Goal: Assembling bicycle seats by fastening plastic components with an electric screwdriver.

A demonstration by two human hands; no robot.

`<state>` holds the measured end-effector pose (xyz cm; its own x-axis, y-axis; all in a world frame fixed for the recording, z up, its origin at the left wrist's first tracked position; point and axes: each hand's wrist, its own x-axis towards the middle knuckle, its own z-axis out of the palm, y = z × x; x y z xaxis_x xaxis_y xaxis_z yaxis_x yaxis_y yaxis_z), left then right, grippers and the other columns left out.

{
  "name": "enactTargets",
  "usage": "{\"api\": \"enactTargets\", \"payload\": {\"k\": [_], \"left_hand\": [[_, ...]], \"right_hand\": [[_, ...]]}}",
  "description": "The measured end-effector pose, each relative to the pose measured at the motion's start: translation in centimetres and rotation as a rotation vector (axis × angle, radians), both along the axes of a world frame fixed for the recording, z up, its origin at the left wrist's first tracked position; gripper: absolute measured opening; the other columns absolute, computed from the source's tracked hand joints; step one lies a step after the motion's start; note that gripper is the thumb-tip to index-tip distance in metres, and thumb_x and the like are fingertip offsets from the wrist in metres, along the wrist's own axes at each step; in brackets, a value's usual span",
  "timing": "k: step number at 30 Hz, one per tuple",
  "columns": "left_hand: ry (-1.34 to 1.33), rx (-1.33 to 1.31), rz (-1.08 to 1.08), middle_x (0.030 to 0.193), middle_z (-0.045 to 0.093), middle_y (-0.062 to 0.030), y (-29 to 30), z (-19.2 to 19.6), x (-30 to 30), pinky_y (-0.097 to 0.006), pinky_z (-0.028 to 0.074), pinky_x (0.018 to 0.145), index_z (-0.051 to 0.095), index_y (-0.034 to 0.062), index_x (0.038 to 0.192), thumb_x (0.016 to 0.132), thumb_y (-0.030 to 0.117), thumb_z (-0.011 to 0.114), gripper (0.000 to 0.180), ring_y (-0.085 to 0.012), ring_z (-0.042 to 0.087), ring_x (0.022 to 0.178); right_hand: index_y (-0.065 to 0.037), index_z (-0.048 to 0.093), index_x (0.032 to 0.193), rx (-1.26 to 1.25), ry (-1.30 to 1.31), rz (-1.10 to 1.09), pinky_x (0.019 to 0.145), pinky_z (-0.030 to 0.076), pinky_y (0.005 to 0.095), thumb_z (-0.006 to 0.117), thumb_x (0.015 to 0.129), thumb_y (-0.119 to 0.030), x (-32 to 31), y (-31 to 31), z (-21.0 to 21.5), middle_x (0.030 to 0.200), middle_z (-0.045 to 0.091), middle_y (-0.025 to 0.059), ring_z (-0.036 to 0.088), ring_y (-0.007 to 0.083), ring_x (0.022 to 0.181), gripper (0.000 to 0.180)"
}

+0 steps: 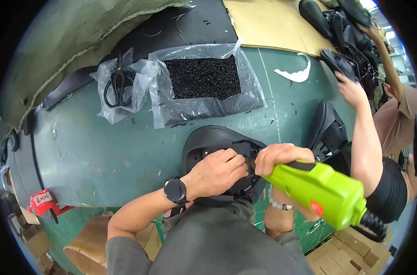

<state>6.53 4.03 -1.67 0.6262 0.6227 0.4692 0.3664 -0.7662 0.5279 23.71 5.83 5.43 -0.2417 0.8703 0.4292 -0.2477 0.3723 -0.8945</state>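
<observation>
- While the right hand (280,157) clasps a green power tool (319,191), the left hand (216,173) curls; its pinch I cannot tell
- Black shell (217,138) beneath it, at the tabletop's (112,156) near edge

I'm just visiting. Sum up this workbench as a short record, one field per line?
Left hand: on the black moulded part; fingertips' grip unclear
Right hand: gripping the green power tool
Left wrist: dark round watch
Beyond the part: small black screw-like pieces in clear plastic
Left of those: scissors
At right: a co-worker's hand holding a black piece
</observation>
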Motion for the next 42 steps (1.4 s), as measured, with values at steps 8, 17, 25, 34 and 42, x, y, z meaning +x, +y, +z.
{"api": "enactTargets", "payload": {"k": [8, 17, 25, 34, 42], "left_hand": [[0.015, 0.028, 0.031, 0.086, 0.056, -0.0042, 0.5, 0.1, 0.3, -0.030, 0.046, 0.067, 0.062, 0.0028, 0.086, 0.078, 0.017, 0.065, 0.016, -0.0189, 0.053, 0.079], [-0.041, 0.073, -0.003, 0.087, 0.058, -0.0034, 0.2, -0.4, 0.1, -0.029, 0.046, 0.067, 0.060, 0.0038, 0.089, 0.079, 0.018, 0.065, 0.018, -0.0179, 0.056, 0.079], [-0.072, 0.054, -0.032, 0.082, 0.057, 0.0002, 0.5, -1.0, -0.2, -0.027, 0.048, 0.063, 0.061, 0.0095, 0.091, 0.074, 0.014, 0.065, 0.018, -0.0158, 0.057, 0.078], [-0.145, 0.078, -0.029, 0.076, 0.055, 0.0019, 0.6, -1.4, -0.4, -0.026, 0.047, 0.059, 0.066, 0.0119, 0.093, 0.072, 0.012, 0.064, 0.020, -0.0140, 0.056, 0.074], [-0.166, 0.095, 0.001, 0.071, 0.049, 0.0023, 0.5, -1.7, -0.4, -0.025, 0.044, 0.054, 0.062, 0.0105, 0.087, 0.073, 0.015, 0.066, 0.015, -0.0133, 0.051, 0.068]], "right_hand": [[-0.002, 0.047, 0.117, 0.206, 0.191, 0.063, 0.049, 0.051, 0.0333, 0.051, 0.063, -0.088, 0.8, -0.9, 1.4, 0.071, 0.058, 0.0090, 0.057, 0.0214, 0.051, 0.101], [0.000, 0.046, 0.119, 0.189, 0.153, 0.046, 0.051, 0.050, 0.0329, 0.053, 0.064, -0.086, 0.9, -1.9, 1.2, 0.075, 0.058, 0.0106, 0.058, 0.0223, 0.056, 0.101], [-0.001, 0.047, 0.117, 0.131, 0.129, 0.047, 0.053, 0.051, 0.0338, 0.054, 0.064, -0.086, 1.8, -3.2, 1.0, 0.073, 0.057, 0.0102, 0.058, 0.0223, 0.056, 0.101], [-0.001, 0.047, 0.117, 0.090, 0.158, 0.059, 0.055, 0.051, 0.0347, 0.051, 0.066, -0.086, 1.8, -3.4, 0.6, 0.075, 0.058, 0.0104, 0.058, 0.0231, 0.057, 0.099], [-0.001, 0.047, 0.115, 0.130, 0.110, 0.024, 0.054, 0.050, 0.0344, 0.051, 0.063, -0.088, 1.7, -3.1, 0.2, 0.076, 0.057, 0.0102, 0.058, 0.0228, 0.058, 0.102]]}}
